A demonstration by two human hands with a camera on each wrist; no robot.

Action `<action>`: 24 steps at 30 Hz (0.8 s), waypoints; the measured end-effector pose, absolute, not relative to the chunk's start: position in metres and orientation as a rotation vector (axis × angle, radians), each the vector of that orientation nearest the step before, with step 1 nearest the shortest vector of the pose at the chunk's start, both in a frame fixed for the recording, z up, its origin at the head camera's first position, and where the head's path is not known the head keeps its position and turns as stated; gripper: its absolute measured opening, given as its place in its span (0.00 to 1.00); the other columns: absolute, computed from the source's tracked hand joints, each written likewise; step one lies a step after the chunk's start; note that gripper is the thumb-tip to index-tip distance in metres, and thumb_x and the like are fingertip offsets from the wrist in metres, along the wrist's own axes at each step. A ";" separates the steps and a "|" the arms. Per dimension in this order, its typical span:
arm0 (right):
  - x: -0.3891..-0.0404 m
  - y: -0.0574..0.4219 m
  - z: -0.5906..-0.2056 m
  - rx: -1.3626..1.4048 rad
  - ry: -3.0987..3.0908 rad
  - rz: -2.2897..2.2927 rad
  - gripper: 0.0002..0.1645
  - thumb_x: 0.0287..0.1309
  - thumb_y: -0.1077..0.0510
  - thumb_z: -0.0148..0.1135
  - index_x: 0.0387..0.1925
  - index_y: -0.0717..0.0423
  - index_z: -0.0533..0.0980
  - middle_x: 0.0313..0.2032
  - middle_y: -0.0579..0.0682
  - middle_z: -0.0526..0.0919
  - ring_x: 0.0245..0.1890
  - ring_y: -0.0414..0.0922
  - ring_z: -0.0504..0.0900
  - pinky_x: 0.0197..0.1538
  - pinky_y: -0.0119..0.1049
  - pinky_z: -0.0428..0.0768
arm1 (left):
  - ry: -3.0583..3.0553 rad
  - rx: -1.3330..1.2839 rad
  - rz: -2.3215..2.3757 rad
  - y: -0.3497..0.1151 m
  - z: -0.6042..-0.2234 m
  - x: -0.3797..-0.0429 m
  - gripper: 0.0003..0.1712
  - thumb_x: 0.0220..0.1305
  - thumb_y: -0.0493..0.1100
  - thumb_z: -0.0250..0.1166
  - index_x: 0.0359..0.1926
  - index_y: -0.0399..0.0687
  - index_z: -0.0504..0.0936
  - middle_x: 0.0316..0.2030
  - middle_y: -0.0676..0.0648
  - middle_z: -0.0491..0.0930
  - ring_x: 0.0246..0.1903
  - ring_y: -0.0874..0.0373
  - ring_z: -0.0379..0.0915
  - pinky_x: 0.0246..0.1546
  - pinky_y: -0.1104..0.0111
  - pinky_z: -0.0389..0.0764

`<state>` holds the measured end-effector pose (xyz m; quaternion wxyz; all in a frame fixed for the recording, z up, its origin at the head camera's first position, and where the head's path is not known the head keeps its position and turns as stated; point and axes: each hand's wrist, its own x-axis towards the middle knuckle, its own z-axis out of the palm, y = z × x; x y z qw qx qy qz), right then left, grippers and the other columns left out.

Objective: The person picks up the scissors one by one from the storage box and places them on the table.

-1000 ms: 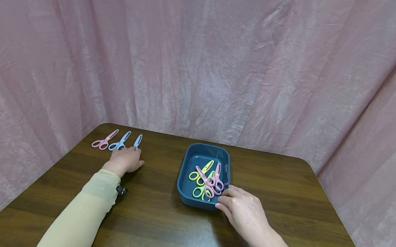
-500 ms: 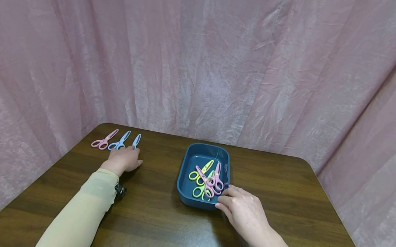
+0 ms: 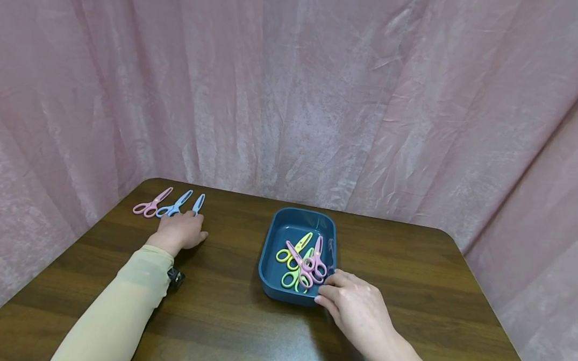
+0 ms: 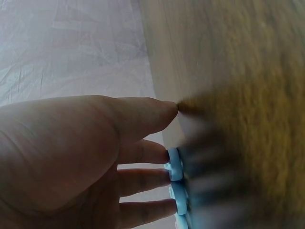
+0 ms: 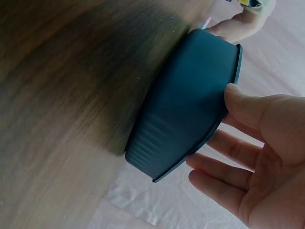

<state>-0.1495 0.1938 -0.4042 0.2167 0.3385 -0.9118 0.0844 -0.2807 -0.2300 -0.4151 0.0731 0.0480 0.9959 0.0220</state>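
Observation:
In the head view, my left hand lies at the table's far left, fingers stretched forward onto the handles of blue scissors. Just left of these are another blue pair of scissors and a pink pair of scissors. The left wrist view shows the straight fingertips touching light-blue handle loops, thumb held apart. My right hand grips the near right corner of a dark blue box, its thumb outside the rim in the right wrist view. Inside lie yellow scissors, green scissors and two pink pairs.
Everything stands on a dark brown wooden table with rounded far corners. A pink curtain hangs behind it and along the sides. A small black device sits at the left wrist.
My left hand has shifted slightly left, and the blue scissors under its fingers have slid a little closer to the other blue pair. The right hand and the box stay in place.

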 end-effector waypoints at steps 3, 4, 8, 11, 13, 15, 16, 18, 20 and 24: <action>-0.150 0.194 -0.404 0.938 -2.520 0.235 0.04 0.61 0.52 0.84 0.36 0.44 0.92 0.37 0.40 0.86 0.43 0.41 0.86 0.43 0.42 0.88 | 2.988 0.140 0.069 -0.230 -0.415 -0.281 0.34 0.80 0.52 0.66 0.72 0.31 0.76 0.69 0.26 0.75 0.66 0.22 0.73 0.63 0.24 0.68; -0.150 0.194 -0.404 0.938 -2.518 0.235 0.04 0.61 0.52 0.84 0.36 0.44 0.92 0.37 0.39 0.86 0.43 0.41 0.86 0.42 0.42 0.88 | 2.988 0.138 0.070 -0.230 -0.416 -0.281 0.34 0.79 0.52 0.66 0.73 0.31 0.75 0.69 0.26 0.75 0.66 0.22 0.73 0.64 0.24 0.68; -0.150 0.194 -0.405 0.939 -2.519 0.235 0.05 0.61 0.52 0.84 0.36 0.44 0.92 0.37 0.40 0.87 0.43 0.41 0.87 0.43 0.42 0.88 | 2.995 0.137 0.065 -0.229 -0.417 -0.282 0.34 0.79 0.52 0.67 0.72 0.31 0.76 0.68 0.26 0.76 0.66 0.22 0.73 0.63 0.24 0.68; -0.150 0.194 -0.404 0.935 -2.525 0.234 0.05 0.61 0.52 0.84 0.37 0.44 0.93 0.38 0.40 0.87 0.44 0.41 0.87 0.45 0.43 0.89 | 3.007 0.139 0.059 -0.230 -0.418 -0.283 0.33 0.79 0.52 0.67 0.71 0.31 0.76 0.66 0.26 0.77 0.65 0.22 0.74 0.63 0.24 0.68; -0.150 0.194 -0.404 0.933 -2.527 0.233 0.05 0.61 0.52 0.84 0.37 0.44 0.93 0.38 0.40 0.87 0.44 0.41 0.87 0.45 0.43 0.89 | 3.015 0.140 0.056 -0.230 -0.418 -0.283 0.33 0.79 0.52 0.67 0.71 0.31 0.76 0.66 0.26 0.77 0.64 0.22 0.75 0.62 0.24 0.68; -0.150 0.194 -0.405 0.933 -2.527 0.234 0.05 0.61 0.52 0.84 0.37 0.44 0.93 0.38 0.41 0.87 0.44 0.42 0.87 0.45 0.43 0.89 | 3.025 0.142 0.054 -0.231 -0.418 -0.284 0.33 0.79 0.52 0.67 0.70 0.31 0.77 0.65 0.27 0.78 0.63 0.22 0.75 0.62 0.24 0.68; -0.150 0.194 -0.405 0.933 -2.527 0.234 0.05 0.61 0.52 0.84 0.37 0.44 0.93 0.38 0.41 0.87 0.44 0.42 0.87 0.45 0.43 0.89 | 3.032 0.142 0.053 -0.231 -0.418 -0.285 0.32 0.79 0.52 0.67 0.70 0.31 0.77 0.65 0.27 0.78 0.63 0.22 0.76 0.62 0.24 0.68; -0.150 0.194 -0.405 0.933 -2.525 0.234 0.05 0.61 0.53 0.84 0.37 0.44 0.93 0.38 0.41 0.87 0.44 0.42 0.87 0.45 0.43 0.89 | 3.057 0.147 0.057 -0.231 -0.418 -0.285 0.31 0.79 0.51 0.66 0.70 0.31 0.78 0.64 0.27 0.79 0.63 0.23 0.76 0.61 0.24 0.68; -0.150 0.195 -0.406 0.933 -2.522 0.235 0.05 0.61 0.53 0.84 0.37 0.44 0.93 0.38 0.41 0.87 0.44 0.42 0.87 0.45 0.43 0.89 | 3.089 0.159 0.059 -0.231 -0.417 -0.285 0.31 0.80 0.51 0.66 0.70 0.31 0.78 0.65 0.28 0.78 0.64 0.24 0.76 0.61 0.24 0.69; -0.150 0.195 -0.407 0.932 -2.511 0.233 0.05 0.60 0.53 0.84 0.36 0.44 0.92 0.38 0.40 0.87 0.44 0.42 0.87 0.45 0.43 0.89 | 3.146 0.194 0.072 -0.226 -0.411 -0.282 0.33 0.81 0.51 0.65 0.74 0.32 0.76 0.70 0.29 0.76 0.67 0.27 0.74 0.63 0.25 0.68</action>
